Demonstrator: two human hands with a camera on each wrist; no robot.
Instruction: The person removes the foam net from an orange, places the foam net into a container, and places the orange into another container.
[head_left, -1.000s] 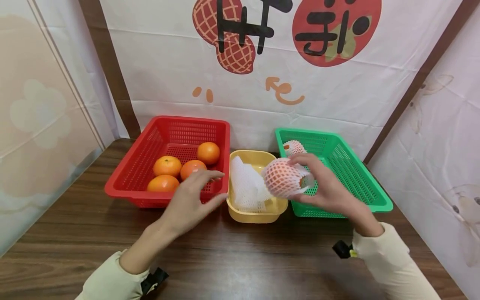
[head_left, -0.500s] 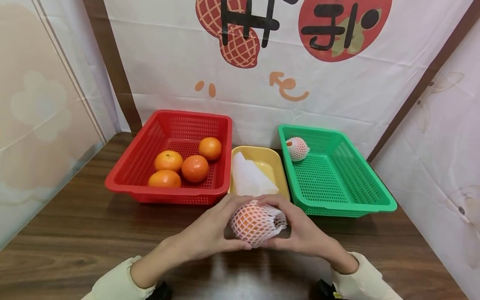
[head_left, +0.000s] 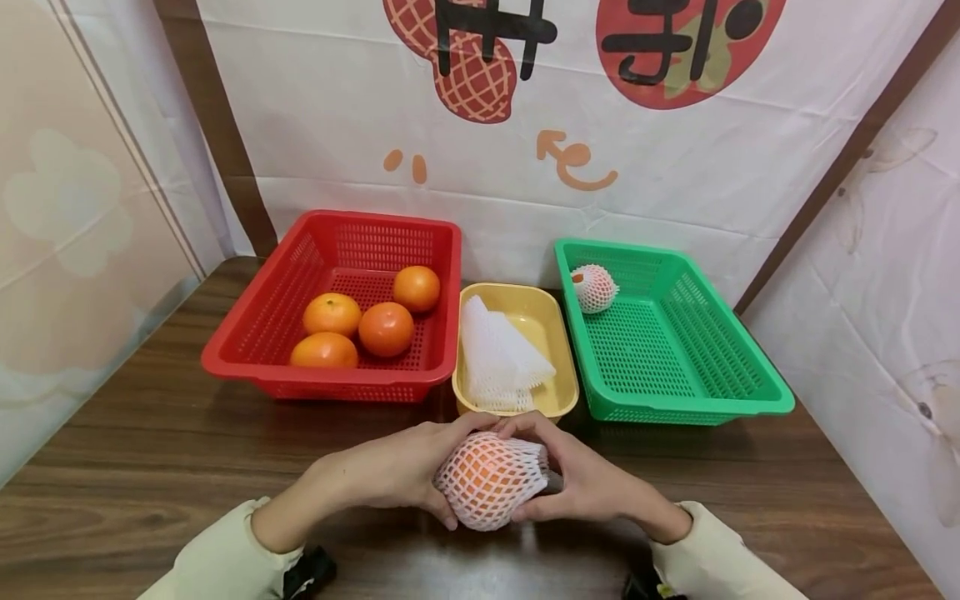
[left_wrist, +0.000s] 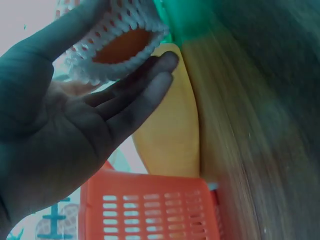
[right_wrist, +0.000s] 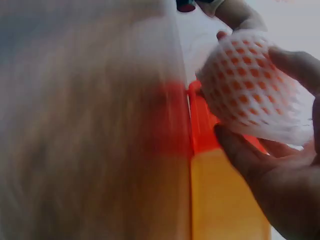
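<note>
An orange in a white foam net (head_left: pixel 486 483) is held between both hands above the table's near part. My left hand (head_left: pixel 397 471) grips its left side, fingers over the top and thumb low in front. On the other side my right hand (head_left: pixel 588 479) grips the net around its gathered right end. The left wrist view shows an opening in the foam net (left_wrist: pixel 95 57) with bare orange peel inside it. In the right wrist view the netted orange (right_wrist: pixel 245 82) lies between the right thumb and fingers.
Several bare oranges (head_left: pixel 386 328) lie in the red basket (head_left: pixel 330 373) at left. A yellow tray (head_left: pixel 536 325) in the middle holds white foam nets (head_left: pixel 495 358). The green basket (head_left: pixel 690 406) at right holds another netted orange (head_left: pixel 596 289). A cloth backdrop (head_left: pixel 330 108) stands behind.
The right hand has brought the netted orange from beside the green basket to the near middle, and the left hand has come from the red basket to grip it. Both have since drawn slightly nearer.
</note>
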